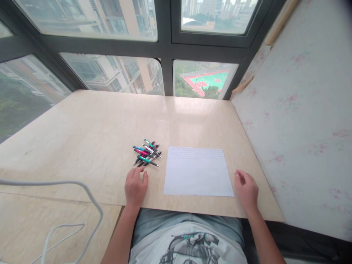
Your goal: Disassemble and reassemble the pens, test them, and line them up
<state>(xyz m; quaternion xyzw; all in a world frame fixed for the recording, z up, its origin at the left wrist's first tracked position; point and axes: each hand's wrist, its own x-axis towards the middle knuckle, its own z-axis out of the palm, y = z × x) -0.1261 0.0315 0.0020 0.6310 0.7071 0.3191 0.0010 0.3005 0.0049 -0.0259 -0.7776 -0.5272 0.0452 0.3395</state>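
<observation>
A loose pile of several click pens [147, 153], with teal, pink, blue, white and black barrels, lies crosswise on the table. Just below it, my left hand [136, 186] rests on the wood, fingers slightly bent and thumb apart, its fingertips close to the nearest pens but holding none. To the right of the pile is a white sheet of paper [198, 172], flat, with rows of small writing along its top. Beside the paper's lower right edge rests my right hand [247, 189], loosely curled with a gap between thumb and forefinger, and nothing shows in it.
The pale wooden table [110, 117] runs back to dark-framed windows [165, 73]. A flowered wall [297, 110] bounds the right side. At lower left, a grey-white cable [95, 201] loops above the tabletop. The table's front edge meets my lap.
</observation>
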